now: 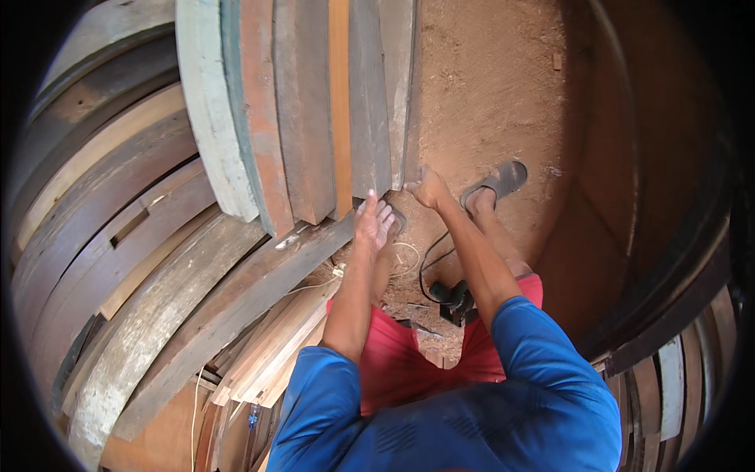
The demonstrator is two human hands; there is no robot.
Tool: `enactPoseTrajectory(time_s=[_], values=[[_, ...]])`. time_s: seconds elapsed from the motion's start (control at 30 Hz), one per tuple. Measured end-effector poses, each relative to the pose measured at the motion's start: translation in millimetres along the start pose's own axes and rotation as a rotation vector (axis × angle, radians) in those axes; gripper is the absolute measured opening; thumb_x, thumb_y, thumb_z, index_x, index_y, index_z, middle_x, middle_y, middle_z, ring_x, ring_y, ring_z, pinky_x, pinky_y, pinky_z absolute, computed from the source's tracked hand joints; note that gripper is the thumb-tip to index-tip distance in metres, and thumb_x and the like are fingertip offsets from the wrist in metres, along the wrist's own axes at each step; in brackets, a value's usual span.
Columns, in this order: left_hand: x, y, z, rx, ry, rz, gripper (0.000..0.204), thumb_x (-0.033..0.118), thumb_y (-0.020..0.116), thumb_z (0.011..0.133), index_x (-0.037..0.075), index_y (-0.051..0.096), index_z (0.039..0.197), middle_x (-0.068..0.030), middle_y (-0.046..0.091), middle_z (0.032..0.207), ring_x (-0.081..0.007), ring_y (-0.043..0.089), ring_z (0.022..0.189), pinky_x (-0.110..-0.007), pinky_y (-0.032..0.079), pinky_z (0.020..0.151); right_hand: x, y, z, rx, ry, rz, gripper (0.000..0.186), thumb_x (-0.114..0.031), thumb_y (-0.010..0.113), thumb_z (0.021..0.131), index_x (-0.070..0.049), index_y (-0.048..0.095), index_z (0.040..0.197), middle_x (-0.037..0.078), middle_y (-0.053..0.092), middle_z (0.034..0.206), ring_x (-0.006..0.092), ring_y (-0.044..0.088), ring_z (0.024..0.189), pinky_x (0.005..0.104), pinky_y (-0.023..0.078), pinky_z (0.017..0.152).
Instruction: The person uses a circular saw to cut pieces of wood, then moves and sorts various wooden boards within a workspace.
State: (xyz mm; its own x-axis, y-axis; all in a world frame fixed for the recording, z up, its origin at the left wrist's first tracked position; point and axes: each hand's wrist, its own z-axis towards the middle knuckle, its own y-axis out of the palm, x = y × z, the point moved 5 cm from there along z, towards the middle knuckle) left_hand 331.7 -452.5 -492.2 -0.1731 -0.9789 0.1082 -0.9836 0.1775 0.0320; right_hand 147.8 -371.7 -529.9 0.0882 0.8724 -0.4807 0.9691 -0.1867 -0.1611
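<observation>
My left hand (pixel 373 220) is at the near ends of a row of long wooden planks, fingers stretched and apart. It is nearest to a grey plank (pixel 368 102), and I cannot tell whether it presses on that plank's end. A little to the right, my right hand (pixel 427 188) is closed beside the near corner of the outermost weathered plank (pixel 399 86). Whatever its fingers pinch, if anything, is too small to make out. Within the same row lie an orange-brown board (pixel 339 94), a reddish plank (pixel 263 110) and a pale whitish plank (pixel 208 102).
More old beams (pixel 157 330) are stacked at the left, one with a slot cut in it. Pale, fresh-cut boards (pixel 275 346) lie below them. A black corded power tool (pixel 452 303) rests between my feet on the sawdust-covered ground (pixel 487 79). A dark brown panel (pixel 621 173) stands right.
</observation>
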Motion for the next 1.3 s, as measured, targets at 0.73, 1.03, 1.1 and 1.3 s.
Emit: enactPoseTrajectory(time_s=[0.73, 1.03, 1.1, 1.3], values=[[13, 3, 56, 0.051, 0.030, -0.569, 0.086, 0.043, 0.083, 0.084, 0.015, 0.041, 0.154, -0.0054, 0.046, 0.158, -0.0302, 0.033, 0.151, -0.056, 0.011, 0.127, 51, 71, 79, 0.095, -0.027, 0.590, 0.068, -0.016, 0.087, 0.081, 0.007, 0.043, 0.127, 0.018, 0.067, 0.112, 0.0230, 0.070, 0.100, 0.0379, 0.058, 0.088], [3, -6, 70, 0.000, 0.086, -0.578, 0.078, 0.044, 0.079, 0.090, 0.013, 0.043, 0.152, -0.0062, 0.047, 0.157, -0.0278, 0.032, 0.151, -0.054, 0.014, 0.127, 49, 16, 36, 0.108, 0.107, 0.391, 0.073, -0.027, 0.086, 0.082, 0.007, 0.045, 0.132, 0.025, 0.066, 0.120, 0.0308, 0.068, 0.109, 0.0433, 0.056, 0.092], [4, -3, 70, 0.006, 0.091, -0.544, 0.081, 0.047, 0.077, 0.091, 0.013, 0.040, 0.154, -0.0065, 0.044, 0.159, -0.0282, 0.031, 0.152, -0.054, 0.014, 0.127, 40, 9, 34, 0.163, 0.024, 0.177, 0.075, -0.030, 0.084, 0.084, 0.007, 0.045, 0.136, 0.030, 0.062, 0.127, 0.0389, 0.066, 0.113, 0.0467, 0.052, 0.099], [11, 6, 61, 0.077, 0.008, -0.413, 0.094, 0.051, 0.077, 0.089, 0.013, 0.028, 0.160, -0.0065, 0.034, 0.166, -0.0298, 0.027, 0.154, -0.054, 0.013, 0.127, 30, -21, 35, 0.445, -0.105, -0.015, 0.076, -0.033, 0.077, 0.087, 0.007, 0.045, 0.143, 0.034, 0.057, 0.136, 0.0489, 0.056, 0.125, 0.0496, 0.043, 0.110]])
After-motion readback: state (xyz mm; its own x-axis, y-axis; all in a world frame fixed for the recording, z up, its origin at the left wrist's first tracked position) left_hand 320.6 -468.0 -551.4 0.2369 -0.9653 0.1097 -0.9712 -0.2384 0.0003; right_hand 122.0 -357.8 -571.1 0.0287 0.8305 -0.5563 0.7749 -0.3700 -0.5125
